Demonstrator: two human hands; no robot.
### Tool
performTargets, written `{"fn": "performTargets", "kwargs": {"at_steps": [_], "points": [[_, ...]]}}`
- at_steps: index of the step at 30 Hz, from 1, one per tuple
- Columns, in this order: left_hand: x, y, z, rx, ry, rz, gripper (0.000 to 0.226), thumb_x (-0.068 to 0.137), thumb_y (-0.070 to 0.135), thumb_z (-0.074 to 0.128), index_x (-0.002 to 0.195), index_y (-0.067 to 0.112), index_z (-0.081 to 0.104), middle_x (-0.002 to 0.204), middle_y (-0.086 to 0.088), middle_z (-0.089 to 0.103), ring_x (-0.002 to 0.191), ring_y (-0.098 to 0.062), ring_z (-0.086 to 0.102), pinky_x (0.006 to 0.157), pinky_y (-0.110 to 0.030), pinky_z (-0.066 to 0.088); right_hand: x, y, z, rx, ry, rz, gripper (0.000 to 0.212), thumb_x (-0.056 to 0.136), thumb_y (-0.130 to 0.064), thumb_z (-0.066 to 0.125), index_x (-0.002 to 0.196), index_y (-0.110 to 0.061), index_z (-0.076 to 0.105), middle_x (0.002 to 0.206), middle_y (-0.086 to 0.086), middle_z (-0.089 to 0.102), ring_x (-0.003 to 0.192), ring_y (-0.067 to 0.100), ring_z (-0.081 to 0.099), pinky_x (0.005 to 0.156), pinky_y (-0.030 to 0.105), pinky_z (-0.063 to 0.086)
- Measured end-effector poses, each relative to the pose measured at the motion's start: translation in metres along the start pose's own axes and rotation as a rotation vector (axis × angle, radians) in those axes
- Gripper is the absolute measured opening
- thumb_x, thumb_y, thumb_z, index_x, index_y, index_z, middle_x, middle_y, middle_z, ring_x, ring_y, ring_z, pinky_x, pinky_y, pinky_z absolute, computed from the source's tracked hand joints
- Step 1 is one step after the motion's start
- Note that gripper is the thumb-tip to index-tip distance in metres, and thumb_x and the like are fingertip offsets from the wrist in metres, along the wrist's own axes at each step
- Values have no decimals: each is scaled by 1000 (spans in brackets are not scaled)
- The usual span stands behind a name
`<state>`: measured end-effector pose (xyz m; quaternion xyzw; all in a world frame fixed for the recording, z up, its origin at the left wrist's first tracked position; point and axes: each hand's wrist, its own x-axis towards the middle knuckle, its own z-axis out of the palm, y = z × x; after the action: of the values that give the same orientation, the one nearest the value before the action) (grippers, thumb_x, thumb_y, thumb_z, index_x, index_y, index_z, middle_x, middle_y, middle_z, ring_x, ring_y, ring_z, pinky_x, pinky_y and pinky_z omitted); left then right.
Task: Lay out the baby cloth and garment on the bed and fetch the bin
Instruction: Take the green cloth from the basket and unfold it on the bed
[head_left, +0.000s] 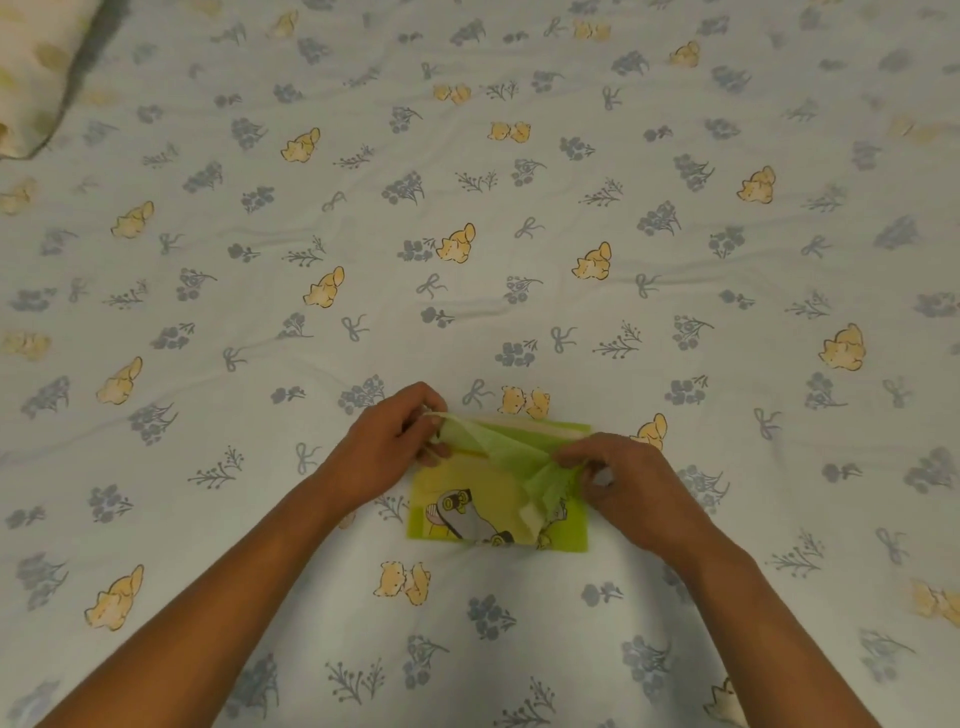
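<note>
Pinching green baby cloth (496, 457) at both ends, left hand (387, 447) and right hand (621, 483) stretching top layer apart, likely to unfold flat on bed (467, 208); garment indistinguishable, bin unseen.

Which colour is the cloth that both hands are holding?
Light green cloth, with a cartoon print below; head view.

left hand (395, 441) and right hand (618, 483) pinching green garment (467, 483), patterned bed (467, 234)

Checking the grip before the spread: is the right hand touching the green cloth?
Touching. The head view shows the right hand pinching a bunched edge of the green cloth, while the left hand pinches its other end.
</note>
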<state>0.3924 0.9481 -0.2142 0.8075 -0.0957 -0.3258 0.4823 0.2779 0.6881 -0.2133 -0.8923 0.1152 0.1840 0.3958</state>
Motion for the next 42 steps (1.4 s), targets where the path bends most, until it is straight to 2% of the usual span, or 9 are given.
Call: {"fn": "performTargets", "kwargs": {"at_steps": [3,8,12,17,22,27,33,37,42], "points": [[6,-5,-3,-63,28,-13,15,101,9,47,97,10,62,79,-14,74,73,-25,74,73,-39,61,11,0,2,-143,30,-64,31,74,-12,78,103,-24,73,97,-6,59,83,11,53,70,24,44],[11,-12,-7,-93,35,-31,14,100,8,49,100,7,63,82,-23,70,73,-24,73,70,-39,60,20,4,9,-286,-12,-173,60,65,-14,81,119,-32,64,126,-5,45,105,14,47,71,33,53],[10,-16,-13,-33,-18,-32,15,99,8,49,97,12,63,75,-24,67,60,-17,68,56,-30,54,20,8,13,-295,47,-230,23,70,-20,82,88,-32,73,125,-10,49,102,12,47,69,25,48],[26,-8,-19,-82,18,-81,13,100,19,50,95,14,61,55,-7,51,46,-14,44,47,-24,34,35,-14,-1,375,222,60,4,80,-22,76,83,-23,74,80,-8,69,63,7,57,62,25,47],[77,16,-31,-178,131,-141,17,96,29,54,88,19,64,70,-3,60,64,-19,54,63,-34,46,92,-29,-10,578,325,275,12,87,-21,67,85,-9,69,82,13,70,70,18,61,68,35,50],[90,12,-38,-404,88,-345,82,70,87,46,95,12,67,80,-10,57,65,-23,52,58,-32,42,111,-26,-8,596,346,413,26,89,-36,60,103,-15,69,84,-4,63,74,13,55,70,32,47],[89,2,-29,74,129,-67,15,81,25,77,94,18,75,86,0,77,80,-17,73,80,-44,59,108,-27,-4,313,342,316,16,78,-25,76,88,-15,68,84,-2,69,79,20,66,64,28,49],[101,12,-17,60,375,19,17,82,24,75,95,15,69,82,2,71,73,-13,66,66,-36,54,113,-31,-5,386,530,284,16,83,-26,71,99,-22,70,79,-14,66,72,7,63,64,23,49],[100,5,-8,107,571,-20,28,78,25,80,95,17,59,74,4,56,62,-6,47,59,-23,39,114,-25,-6,82,533,182,40,90,-36,61,129,-29,60,111,-4,68,99,17,63,84,35,51]]}}
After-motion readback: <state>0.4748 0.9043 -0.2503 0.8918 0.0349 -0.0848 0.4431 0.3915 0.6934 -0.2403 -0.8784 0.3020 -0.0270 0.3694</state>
